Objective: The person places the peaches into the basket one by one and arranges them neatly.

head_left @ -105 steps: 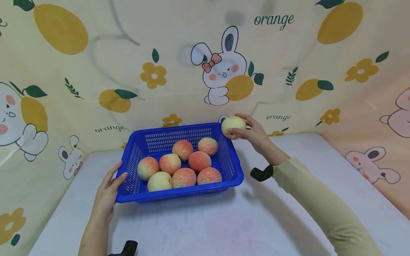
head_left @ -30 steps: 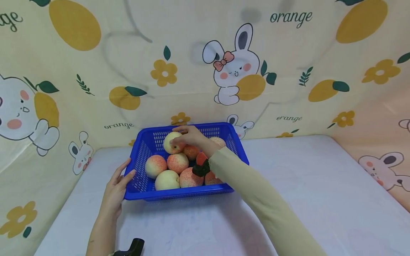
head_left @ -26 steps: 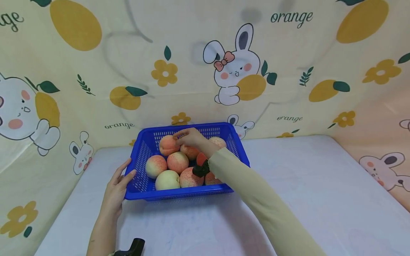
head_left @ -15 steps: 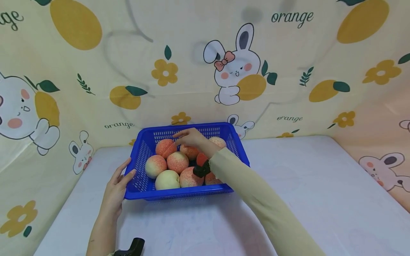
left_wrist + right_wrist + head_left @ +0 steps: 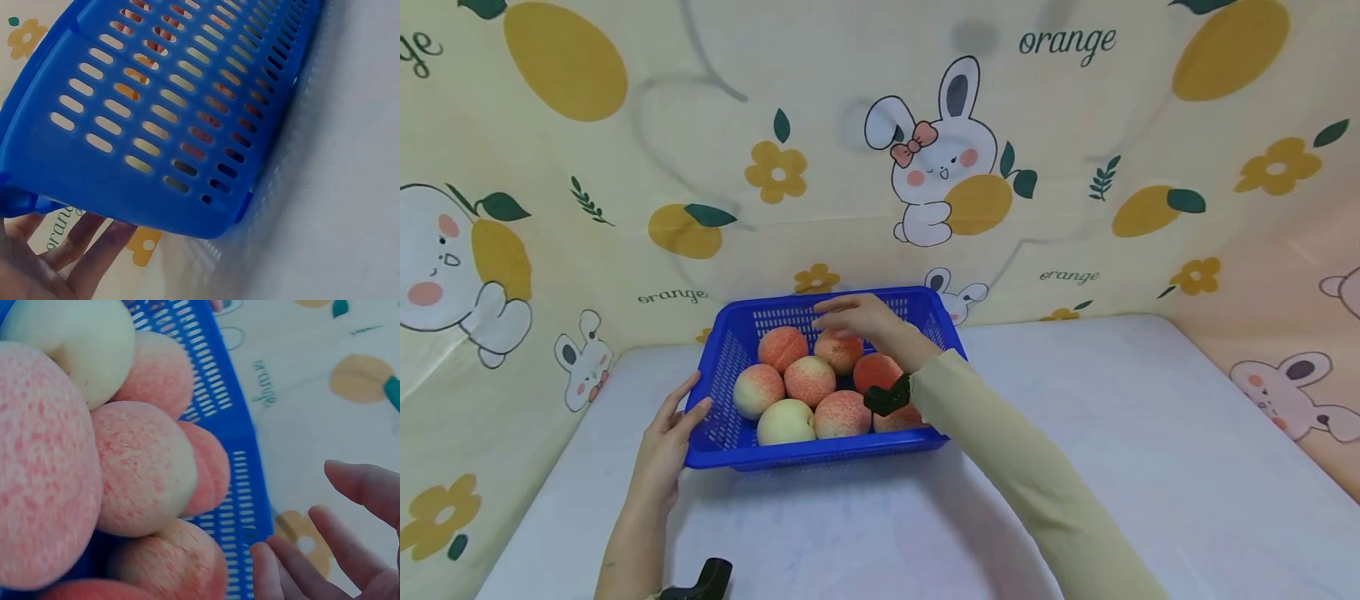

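Note:
A blue plastic basket (image 5: 816, 451) with slotted walls sits on the table, holding several peaches, mostly blushed red. One pale yellow peach (image 5: 786, 422) lies at the front left. At the back left rests a reddish peach (image 5: 782, 348). My left hand (image 5: 657, 454) holds the basket's left rim; in the left wrist view its fingers (image 5: 103, 250) reach under that rim. Over the back of the basket hovers my right hand (image 5: 868, 321), fingers extended and holding nothing, just above another peach (image 5: 838, 352). My right forearm and wrist camera hide part of the basket's right side.
The white table (image 5: 820, 533) spreads in front of the basket and to both sides. Right behind the basket hangs a printed cloth backdrop (image 5: 820, 233) with rabbits and oranges. A black wrist camera (image 5: 887, 396) on my right wrist sits low over the front-right peaches.
My right hand brought a peach from right of the basket to the back left and let go. The peach rolled red side up, and the hand has lifted slightly away. The left hand keeps its hold.

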Tool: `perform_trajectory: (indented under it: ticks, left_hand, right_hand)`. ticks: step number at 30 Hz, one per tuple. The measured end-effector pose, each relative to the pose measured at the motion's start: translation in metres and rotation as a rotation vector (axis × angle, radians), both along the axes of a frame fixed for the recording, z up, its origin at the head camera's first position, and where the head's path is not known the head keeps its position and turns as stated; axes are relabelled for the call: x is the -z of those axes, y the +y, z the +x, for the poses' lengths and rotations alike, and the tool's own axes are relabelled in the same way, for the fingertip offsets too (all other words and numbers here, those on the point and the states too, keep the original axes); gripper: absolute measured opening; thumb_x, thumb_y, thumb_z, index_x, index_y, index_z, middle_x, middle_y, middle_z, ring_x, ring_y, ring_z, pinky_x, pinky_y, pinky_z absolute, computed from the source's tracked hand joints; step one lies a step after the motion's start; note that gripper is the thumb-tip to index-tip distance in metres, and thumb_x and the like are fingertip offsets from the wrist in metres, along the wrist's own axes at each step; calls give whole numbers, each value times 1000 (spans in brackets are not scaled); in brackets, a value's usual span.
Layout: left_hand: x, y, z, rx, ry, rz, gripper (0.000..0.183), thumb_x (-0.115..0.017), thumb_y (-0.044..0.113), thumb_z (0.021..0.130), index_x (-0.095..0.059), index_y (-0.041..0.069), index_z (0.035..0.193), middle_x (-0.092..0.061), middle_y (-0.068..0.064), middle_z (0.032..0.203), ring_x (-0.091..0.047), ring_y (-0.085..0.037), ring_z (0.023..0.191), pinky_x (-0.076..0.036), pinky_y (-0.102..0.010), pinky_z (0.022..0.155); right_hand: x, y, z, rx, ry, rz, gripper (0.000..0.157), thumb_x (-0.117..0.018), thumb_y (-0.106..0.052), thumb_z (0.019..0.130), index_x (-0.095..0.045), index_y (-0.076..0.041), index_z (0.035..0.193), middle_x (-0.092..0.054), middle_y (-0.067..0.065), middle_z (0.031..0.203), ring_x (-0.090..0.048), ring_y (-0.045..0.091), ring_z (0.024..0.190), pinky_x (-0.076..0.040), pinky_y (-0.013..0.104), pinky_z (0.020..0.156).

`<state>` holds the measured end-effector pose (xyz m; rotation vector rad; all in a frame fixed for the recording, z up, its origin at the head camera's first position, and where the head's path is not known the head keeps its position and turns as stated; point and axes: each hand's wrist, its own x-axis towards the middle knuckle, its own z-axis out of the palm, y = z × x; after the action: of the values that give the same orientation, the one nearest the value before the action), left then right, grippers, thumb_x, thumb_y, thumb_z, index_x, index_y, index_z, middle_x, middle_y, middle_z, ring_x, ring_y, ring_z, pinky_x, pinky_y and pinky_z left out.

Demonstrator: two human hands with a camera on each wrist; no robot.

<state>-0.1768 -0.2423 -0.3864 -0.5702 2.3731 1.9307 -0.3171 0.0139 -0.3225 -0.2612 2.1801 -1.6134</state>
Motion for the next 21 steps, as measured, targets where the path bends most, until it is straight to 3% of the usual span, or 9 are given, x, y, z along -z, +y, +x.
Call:
perform_trajectory:
  ticks: [5, 9, 14, 21]
  left_hand:
    - [-2, -3, 0, 39, 11, -112, 64, -46, 51, 97, -21, 33, 153, -22, -22, 154, -30, -41, 134, -28, -60, 111]
    - [-5, -4, 3, 47, 57, -280, 61, -44, 48, 98, -25, 28, 153, -35, -25, 144, -42, -40, 125, -44, -53, 100]
    - [-10, -1, 5, -76, 161, -450, 54, -49, 41, 98, -43, 15, 145, -50, -27, 134, -52, -45, 117, -50, -56, 90]
    - [-24, 9, 5, -244, 294, -528, 50, -51, 41, 97, -55, 8, 134, -55, -24, 129, -53, -43, 118, -46, -56, 97]
  right_hand:
    - [-6, 18, 4, 36, -5, -17, 48, -70, -28, 87, -59, -14, 131, -59, 4, 131, -52, 31, 125, -27, 55, 113]
    - [-10, 28, 6, 62, 11, -24, 48, -71, -28, 86, -60, -13, 131, -56, 5, 135, -52, 31, 126, -34, 49, 111]
    - [-11, 40, 10, 101, 27, -84, 47, -71, -22, 86, -60, -9, 130, -58, 8, 135, -53, 29, 126, -40, 45, 107]
    - [-11, 61, 18, 133, 86, -131, 46, -68, -18, 89, -58, -1, 130, -56, 13, 136, -53, 29, 125, -41, 47, 106]
